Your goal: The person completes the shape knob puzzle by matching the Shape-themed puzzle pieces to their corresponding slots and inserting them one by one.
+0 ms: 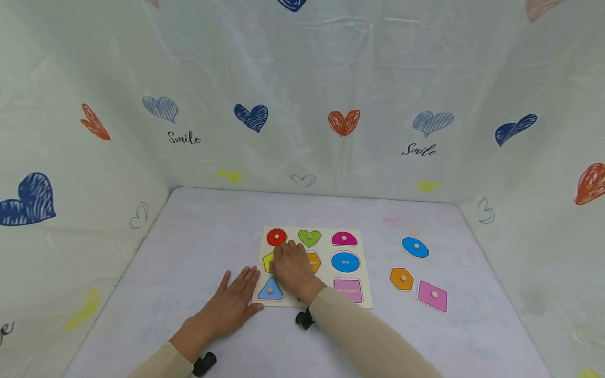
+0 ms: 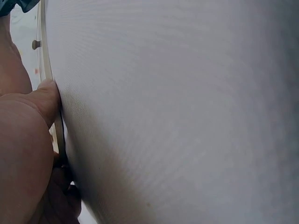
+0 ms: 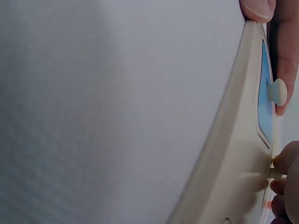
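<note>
The puzzle board [image 1: 326, 237] lies flat on the counter [image 1: 212, 226], just below and right of the centre of the head view.

The left hand [image 1: 229, 307], lower left of centre, lies with fingers extended and holds nothing; its thumb touches the board's lower left corner. The right hand [image 1: 294, 270] is over the left half of the board, fingers bent, thumb and finger pinching a small knob on the yellow piece [image 1: 267, 261]. The grip on the knob shows at the lower right of the right wrist view.

Seated on the board: a red circle [image 1: 276, 237] at upper left, a green heart [image 1: 309, 238] at top centre, a magenta half-circle [image 1: 344, 239] at upper right and a blue triangle [image 1: 271, 289] at lower left. The spaces printed "Oval" [image 1: 345, 262] and "Rectangular" [image 1: 347, 290], on the board's right side, hold no knobbed piece. The lower middle position is hidden by the right hand and wrist.

Right of the board, apart from it, lie a blue oval piece [image 1: 415, 247], an orange hexagon piece [image 1: 402, 279] and a pink rectangle piece [image 1: 432, 296]. A heart-patterned sheet [image 1: 302, 63] fills the upper frame.
</note>
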Available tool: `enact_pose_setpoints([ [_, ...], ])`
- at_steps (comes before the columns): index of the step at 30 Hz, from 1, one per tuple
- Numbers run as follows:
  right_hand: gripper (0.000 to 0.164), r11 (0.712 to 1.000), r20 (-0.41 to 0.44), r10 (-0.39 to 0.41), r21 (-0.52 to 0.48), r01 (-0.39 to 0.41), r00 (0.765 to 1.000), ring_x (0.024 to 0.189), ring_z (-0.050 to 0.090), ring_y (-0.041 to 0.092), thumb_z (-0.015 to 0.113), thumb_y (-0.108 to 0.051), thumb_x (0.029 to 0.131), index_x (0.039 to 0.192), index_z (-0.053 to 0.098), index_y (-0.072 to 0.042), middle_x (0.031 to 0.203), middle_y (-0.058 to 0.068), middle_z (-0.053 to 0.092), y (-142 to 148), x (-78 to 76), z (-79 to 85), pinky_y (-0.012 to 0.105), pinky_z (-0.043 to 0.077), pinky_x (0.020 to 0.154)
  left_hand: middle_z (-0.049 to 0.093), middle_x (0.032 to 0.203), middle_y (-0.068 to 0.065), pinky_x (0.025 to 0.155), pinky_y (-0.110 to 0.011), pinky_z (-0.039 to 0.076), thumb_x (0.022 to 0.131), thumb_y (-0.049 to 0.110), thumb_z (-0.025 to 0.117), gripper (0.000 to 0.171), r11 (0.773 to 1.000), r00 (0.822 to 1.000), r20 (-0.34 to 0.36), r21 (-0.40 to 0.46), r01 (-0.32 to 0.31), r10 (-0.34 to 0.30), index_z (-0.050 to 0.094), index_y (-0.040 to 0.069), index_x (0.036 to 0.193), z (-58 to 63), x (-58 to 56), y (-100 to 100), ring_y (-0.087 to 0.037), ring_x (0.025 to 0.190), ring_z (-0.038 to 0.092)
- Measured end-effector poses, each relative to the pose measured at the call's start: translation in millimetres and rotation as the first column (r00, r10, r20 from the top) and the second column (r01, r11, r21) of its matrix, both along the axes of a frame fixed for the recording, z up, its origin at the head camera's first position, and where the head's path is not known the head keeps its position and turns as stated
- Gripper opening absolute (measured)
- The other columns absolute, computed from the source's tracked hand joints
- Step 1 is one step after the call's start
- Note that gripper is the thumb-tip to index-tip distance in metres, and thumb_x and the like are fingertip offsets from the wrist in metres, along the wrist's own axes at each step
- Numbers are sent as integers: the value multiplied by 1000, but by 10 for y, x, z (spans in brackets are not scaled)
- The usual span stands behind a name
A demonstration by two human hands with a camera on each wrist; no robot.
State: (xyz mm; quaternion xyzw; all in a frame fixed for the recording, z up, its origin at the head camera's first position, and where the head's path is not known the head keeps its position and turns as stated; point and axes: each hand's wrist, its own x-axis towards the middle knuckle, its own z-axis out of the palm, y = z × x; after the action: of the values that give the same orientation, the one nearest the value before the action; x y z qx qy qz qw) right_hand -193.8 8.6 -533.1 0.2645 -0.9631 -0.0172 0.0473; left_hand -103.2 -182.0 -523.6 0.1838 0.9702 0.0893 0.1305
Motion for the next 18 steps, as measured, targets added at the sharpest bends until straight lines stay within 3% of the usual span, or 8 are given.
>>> enact_pose_setpoints([
  [18, 41, 999, 29, -8, -33, 9, 1000, 105, 58, 20, 62, -43, 106, 129, 65, -9, 113, 3, 70, 20, -2, 0, 36, 53, 95, 33, 172, -12, 129, -67, 15, 104, 53, 60, 83, 1000, 999, -32, 16, 6, -6, 32, 5, 165, -32, -14, 2, -33, 162, 24],
])
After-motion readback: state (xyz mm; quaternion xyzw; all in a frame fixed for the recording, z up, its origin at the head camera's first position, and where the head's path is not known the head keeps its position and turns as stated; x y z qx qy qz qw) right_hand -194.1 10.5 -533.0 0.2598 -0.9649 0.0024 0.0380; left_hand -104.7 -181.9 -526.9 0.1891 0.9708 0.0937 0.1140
